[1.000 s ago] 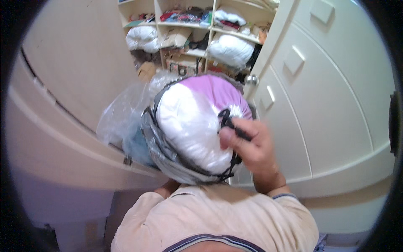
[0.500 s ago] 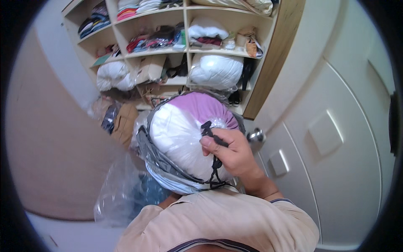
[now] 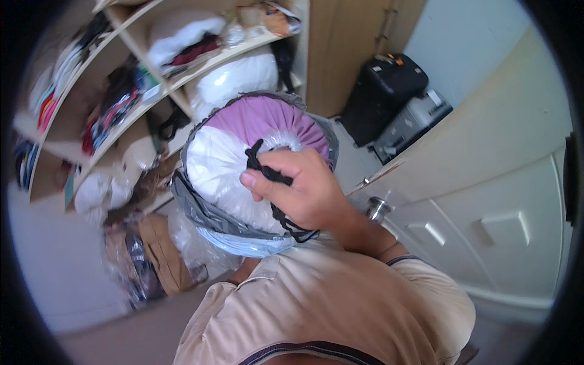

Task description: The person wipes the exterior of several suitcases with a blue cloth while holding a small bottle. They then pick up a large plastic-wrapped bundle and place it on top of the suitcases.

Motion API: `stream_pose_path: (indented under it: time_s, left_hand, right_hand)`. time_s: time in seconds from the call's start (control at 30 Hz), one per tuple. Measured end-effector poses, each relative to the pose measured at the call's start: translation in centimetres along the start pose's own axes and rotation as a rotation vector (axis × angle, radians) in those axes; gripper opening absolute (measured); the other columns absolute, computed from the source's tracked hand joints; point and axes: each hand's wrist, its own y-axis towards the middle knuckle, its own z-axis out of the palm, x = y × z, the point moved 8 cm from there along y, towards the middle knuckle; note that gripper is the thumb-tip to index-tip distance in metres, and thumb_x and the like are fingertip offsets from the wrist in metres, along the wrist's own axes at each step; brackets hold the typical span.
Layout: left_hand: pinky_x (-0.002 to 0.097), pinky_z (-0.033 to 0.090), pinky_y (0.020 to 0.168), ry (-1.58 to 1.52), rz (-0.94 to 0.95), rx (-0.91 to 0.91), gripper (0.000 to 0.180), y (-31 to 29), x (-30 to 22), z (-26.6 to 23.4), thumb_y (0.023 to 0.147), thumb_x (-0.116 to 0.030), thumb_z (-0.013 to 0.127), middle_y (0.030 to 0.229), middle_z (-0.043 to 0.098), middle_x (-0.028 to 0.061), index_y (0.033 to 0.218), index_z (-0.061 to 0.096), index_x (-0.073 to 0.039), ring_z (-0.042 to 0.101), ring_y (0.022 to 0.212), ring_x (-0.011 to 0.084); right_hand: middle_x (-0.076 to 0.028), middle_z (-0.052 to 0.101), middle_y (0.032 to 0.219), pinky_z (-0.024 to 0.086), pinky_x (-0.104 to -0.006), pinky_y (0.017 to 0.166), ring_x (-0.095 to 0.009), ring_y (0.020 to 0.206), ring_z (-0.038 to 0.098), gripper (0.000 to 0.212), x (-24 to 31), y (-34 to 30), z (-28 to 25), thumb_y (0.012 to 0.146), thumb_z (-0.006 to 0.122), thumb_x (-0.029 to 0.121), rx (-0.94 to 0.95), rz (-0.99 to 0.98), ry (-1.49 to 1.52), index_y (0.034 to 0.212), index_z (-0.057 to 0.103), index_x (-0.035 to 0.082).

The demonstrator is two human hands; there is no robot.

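A large round bundle fills the space in front of my chest: a clear plastic drawstring bag [image 3: 214, 163] with white and purple cloth [image 3: 258, 118] inside. Around its sides sits a grey plastic bag [image 3: 204, 204], pushed down, with a light-blue layer beneath. On top, my right hand [image 3: 304, 185] is closed round the black drawstring cord [image 3: 255, 152], thumb pressed over it; the cord's loose ends hang below the fist. Of my left arm only a bit of forearm [image 3: 243, 271] shows beneath the bundle; the left hand itself is hidden.
Cream shelves [image 3: 103, 164] of clothes and bagged bedding stand ahead and left. A brown bag [image 3: 164, 252] lies on the floor at left. To the right is a pale door [image 3: 462, 231] with a metal knob [image 3: 378, 210]; beyond it stand a black suitcase [image 3: 383, 97] and a grey case [image 3: 413, 125].
My view has turned to the right, bringing both suitcases into sight while the shelves slide left. The bundle moves along with me, my right hand still gripping the cord.
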Motion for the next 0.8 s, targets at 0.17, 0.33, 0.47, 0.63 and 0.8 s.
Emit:
stream_pose_path:
  time_s: [0.17,0.33,0.47,0.63,0.8]
  left_hand:
    - [0.0570,0.027,0.111,0.049,-0.220,0.112,0.077,8.0,-5.8,4.6,0.091,-0.069,0.040,0.147,0.043,0.0104,0.144,0.040,-0.013,0.041,0.134,0.0307]
    - [0.0570,0.027,0.111,0.112,-0.342,0.188,0.076,13.3,-10.3,10.4,0.092,-0.069,0.040,0.147,0.043,0.0103,0.143,0.041,-0.013,0.041,0.134,0.0306]
    - [0.0570,0.027,0.111,0.364,-0.336,0.281,0.078,16.0,-14.2,15.7,0.092,-0.064,0.045,0.150,0.039,0.0126,0.148,0.034,-0.010,0.034,0.139,0.0304]
    - [0.0478,0.034,0.110,0.422,-0.236,0.577,0.065,17.6,-21.0,21.3,0.099,-0.053,0.042,0.149,0.042,0.0127,0.148,0.034,-0.010,0.041,0.136,0.0291]
    - [0.0468,0.036,0.109,0.270,-0.182,0.432,0.060,19.1,-25.2,18.4,0.099,-0.048,0.047,0.149,0.042,0.0118,0.147,0.036,-0.013,0.043,0.134,0.0282]
  right_hand:
    - [-0.001,0.061,0.070,0.041,-0.0248,0.071,-0.009,0.072,0.054,0.031,-6.0,8.1,-1.0,0.093,0.062,0.026,-0.317,0.136,0.065,0.073,0.064,0.003]
    - [-0.002,0.063,0.076,0.038,-0.0270,0.083,-0.014,0.081,0.055,0.029,-10.4,11.4,-10.5,0.088,0.067,0.027,-0.999,0.248,0.117,0.069,0.063,0.006]
    - [-0.002,0.058,0.073,0.038,-0.0286,0.068,-0.014,0.073,0.051,0.025,-8.7,12.3,-20.5,0.084,0.069,0.024,-1.277,-0.032,-0.023,0.067,0.066,0.006]
    - [-0.007,0.069,0.093,0.045,-0.0314,0.080,-0.019,0.088,0.062,0.021,-4.9,14.5,-35.1,0.089,0.059,0.019,-1.323,-0.283,-0.155,0.098,0.072,0.004]
    - [-0.007,0.060,0.075,0.044,-0.0282,0.064,-0.016,0.069,0.055,0.012,0.5,17.8,-49.9,0.087,0.060,0.008,-1.384,-0.491,-0.246,0.084,0.064,-0.003]
